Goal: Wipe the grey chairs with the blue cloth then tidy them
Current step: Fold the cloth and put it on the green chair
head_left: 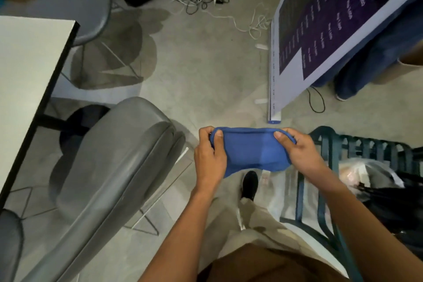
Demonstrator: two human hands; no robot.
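Note:
I hold the blue cloth [251, 151] folded and stretched between both hands above the floor, right of centre. My left hand [209, 155] grips its left end and my right hand [302, 151] grips its right end. A grey chair [109, 167] stands to the lower left, its back toward me and its seat under the table. Another grey chair [75, 7] stands at the upper left behind the table. A third grey chair's edge [9, 242] shows at the bottom left corner.
A white table with a black edge [27, 71] fills the left side. A purple banner stand [332, 30] leans at the upper right, with cables [229, 11] on the floor. A dark green metal chair [332, 190] holding bags [377, 190] stands at my right.

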